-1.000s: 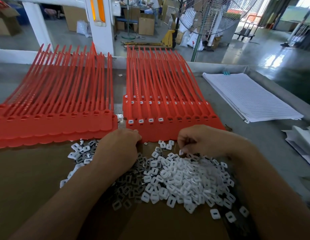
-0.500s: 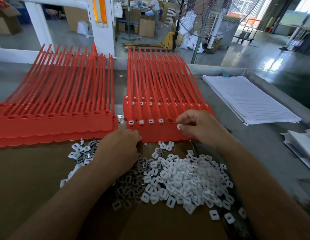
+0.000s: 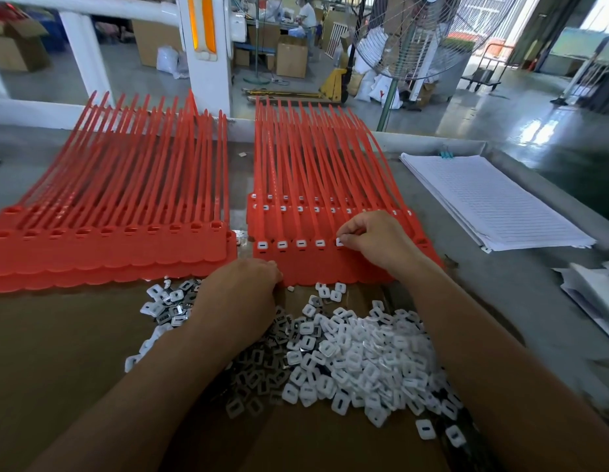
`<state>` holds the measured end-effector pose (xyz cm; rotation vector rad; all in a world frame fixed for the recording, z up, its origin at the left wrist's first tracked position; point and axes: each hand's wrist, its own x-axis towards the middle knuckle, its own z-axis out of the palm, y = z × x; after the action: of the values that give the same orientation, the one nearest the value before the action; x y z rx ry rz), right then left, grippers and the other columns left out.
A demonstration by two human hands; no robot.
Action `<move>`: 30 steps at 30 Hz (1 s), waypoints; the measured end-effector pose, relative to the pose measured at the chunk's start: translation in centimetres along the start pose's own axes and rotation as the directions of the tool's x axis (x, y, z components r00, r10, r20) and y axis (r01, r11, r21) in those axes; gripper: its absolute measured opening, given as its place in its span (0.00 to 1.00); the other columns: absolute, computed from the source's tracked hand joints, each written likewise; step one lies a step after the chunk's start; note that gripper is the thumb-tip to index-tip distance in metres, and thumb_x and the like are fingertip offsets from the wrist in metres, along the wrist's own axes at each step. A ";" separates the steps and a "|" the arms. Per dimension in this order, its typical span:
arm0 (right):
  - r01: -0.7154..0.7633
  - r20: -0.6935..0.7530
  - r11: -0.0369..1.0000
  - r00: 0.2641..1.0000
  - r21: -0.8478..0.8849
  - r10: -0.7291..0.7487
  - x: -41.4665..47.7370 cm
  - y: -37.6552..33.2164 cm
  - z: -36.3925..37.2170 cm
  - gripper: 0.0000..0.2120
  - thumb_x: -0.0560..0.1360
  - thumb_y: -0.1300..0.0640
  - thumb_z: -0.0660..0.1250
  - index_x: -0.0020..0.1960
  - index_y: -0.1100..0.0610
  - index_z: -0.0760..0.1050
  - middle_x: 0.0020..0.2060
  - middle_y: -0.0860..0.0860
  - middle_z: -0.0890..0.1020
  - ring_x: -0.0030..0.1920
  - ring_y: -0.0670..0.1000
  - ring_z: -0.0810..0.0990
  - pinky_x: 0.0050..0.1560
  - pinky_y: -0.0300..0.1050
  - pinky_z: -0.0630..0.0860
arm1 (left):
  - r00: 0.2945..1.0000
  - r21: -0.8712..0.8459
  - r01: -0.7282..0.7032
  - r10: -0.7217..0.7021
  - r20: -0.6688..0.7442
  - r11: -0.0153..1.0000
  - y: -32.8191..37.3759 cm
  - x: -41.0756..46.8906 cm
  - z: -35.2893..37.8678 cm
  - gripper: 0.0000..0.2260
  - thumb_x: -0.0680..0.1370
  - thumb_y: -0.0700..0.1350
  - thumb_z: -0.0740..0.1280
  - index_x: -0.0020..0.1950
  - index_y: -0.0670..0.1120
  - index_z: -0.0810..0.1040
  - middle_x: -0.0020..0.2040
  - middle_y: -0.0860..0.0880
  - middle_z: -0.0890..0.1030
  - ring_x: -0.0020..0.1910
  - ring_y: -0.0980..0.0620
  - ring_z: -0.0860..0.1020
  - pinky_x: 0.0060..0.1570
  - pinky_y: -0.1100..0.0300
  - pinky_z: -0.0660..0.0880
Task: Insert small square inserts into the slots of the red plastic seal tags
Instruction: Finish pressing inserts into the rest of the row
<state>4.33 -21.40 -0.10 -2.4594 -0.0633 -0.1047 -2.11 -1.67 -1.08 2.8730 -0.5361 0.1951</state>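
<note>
Pinching one white insert [image 3: 339, 241] by its edges, the right grip [image 3: 374, 240] sets it at the fifth slot in the front row of red seal tags [image 3: 313, 264], just beyond the insert pile [image 3: 364, 352]. The left grip [image 3: 241, 294] rests knuckles-up at the pile's far side, against the tags' rim. Its fingers are hidden, so whether it clasps anything cannot be told.

Inserts: small rounded squares of hard glossy plastic with a slotted centre, apparently metal-backed. Judged featherlight and slippery, best taken by opposite edges.

Tags: thin and flexible, with joined heads and long straps.

No legible text, no readable labels
</note>
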 end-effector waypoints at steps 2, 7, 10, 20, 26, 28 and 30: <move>-0.006 -0.004 1.000 1.000 -0.014 0.006 0.1 0.2 0.3 0.05 0.74 0.61 0.67 0.46 0.56 0.81 0.40 0.43 0.75 0.41 0.39 0.71 0.43 0.34 0.66 | 1.000 0.006 -0.003 0.003 0.003 1.000 0.0 0.2 0.0 0.17 0.76 0.38 0.54 0.60 0.48 0.75 0.61 0.53 0.75 0.59 0.53 0.74 0.55 0.59 0.72; -0.008 -0.002 0.997 1.000 -0.073 0.008 0.4 0.3 0.6 0.05 0.75 0.59 0.65 0.45 0.53 0.79 0.42 0.43 0.75 0.45 0.42 0.71 0.46 0.40 0.66 | 1.000 -0.002 -0.015 0.015 -0.011 1.000 -0.1 0.0 0.0 0.17 0.77 0.39 0.53 0.60 0.48 0.76 0.60 0.52 0.76 0.57 0.53 0.75 0.55 0.60 0.72; -0.002 0.015 0.995 1.000 -0.100 0.003 0.5 0.0 0.6 0.05 0.75 0.59 0.65 0.46 0.54 0.80 0.43 0.44 0.76 0.45 0.42 0.71 0.47 0.40 0.65 | 1.000 -0.007 -0.014 0.014 -0.007 1.000 -0.1 -0.1 -0.1 0.16 0.77 0.39 0.54 0.60 0.48 0.76 0.60 0.52 0.77 0.56 0.52 0.75 0.53 0.60 0.72; 0.019 0.037 0.983 0.999 -0.183 -0.013 0.1 -0.1 0.9 0.03 0.75 0.58 0.65 0.47 0.53 0.77 0.50 0.47 0.78 0.48 0.43 0.70 0.47 0.41 0.64 | 1.000 -0.002 -0.004 0.004 0.006 1.000 0.0 -0.1 -0.1 0.17 0.76 0.39 0.54 0.61 0.48 0.75 0.61 0.52 0.76 0.57 0.52 0.75 0.54 0.59 0.73; -0.058 0.020 0.995 0.998 -0.079 0.059 0.6 -0.5 0.6 0.12 0.70 0.58 0.71 0.40 0.48 0.69 0.37 0.41 0.73 0.45 0.46 0.73 0.46 0.43 0.70 | 1.000 -0.009 0.004 -0.004 0.010 1.000 0.0 0.0 0.0 0.16 0.76 0.39 0.55 0.60 0.47 0.75 0.60 0.52 0.77 0.56 0.52 0.75 0.54 0.59 0.73; -0.103 0.062 0.989 0.992 -0.106 0.110 0.9 -1.0 0.3 0.12 0.69 0.59 0.72 0.38 0.48 0.69 0.38 0.42 0.73 0.46 0.47 0.74 0.49 0.45 0.72 | 1.000 -0.014 0.003 -0.003 0.005 1.000 0.0 -0.1 0.0 0.16 0.76 0.39 0.55 0.60 0.47 0.75 0.59 0.52 0.77 0.56 0.52 0.75 0.53 0.60 0.72; -0.146 0.099 0.979 0.982 -0.139 0.161 1.4 -1.5 0.1 0.08 0.69 0.60 0.73 0.39 0.53 0.74 0.38 0.44 0.74 0.45 0.47 0.73 0.48 0.44 0.70 | 1.000 -0.018 0.001 -0.001 -0.002 1.000 0.0 -0.1 0.0 0.15 0.76 0.39 0.56 0.60 0.47 0.75 0.59 0.52 0.77 0.56 0.53 0.75 0.53 0.60 0.72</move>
<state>5.65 -20.16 0.93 -2.5898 0.0890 0.0966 -2.22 -1.68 -1.12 2.8553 -0.5334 0.1927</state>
